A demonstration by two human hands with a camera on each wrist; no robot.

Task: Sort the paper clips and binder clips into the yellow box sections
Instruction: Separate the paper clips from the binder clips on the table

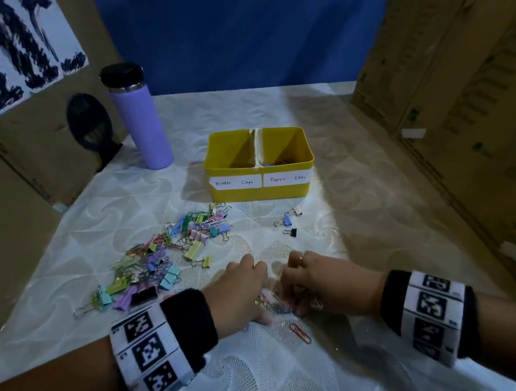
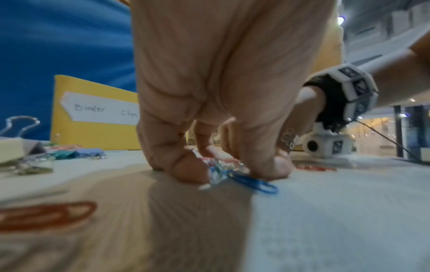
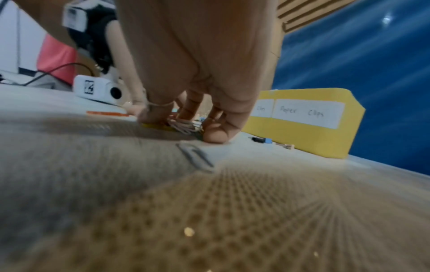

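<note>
Both hands work a small cluster of paper clips (image 1: pixel 279 304) on the desk (image 1: pixel 369 220): left hand (image 1: pixel 239 289) and right hand (image 1: pixel 318 281) each pinch clips, near the yellow box (image 1: pixel 261 192).

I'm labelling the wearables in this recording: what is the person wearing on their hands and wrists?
Each wrist carries a black band with white blocks printed with black square markers: left wrist, right wrist. Under each sits a small white camera with a thin dark cable. The right hand wears a ring. Forearms are bare.
</note>
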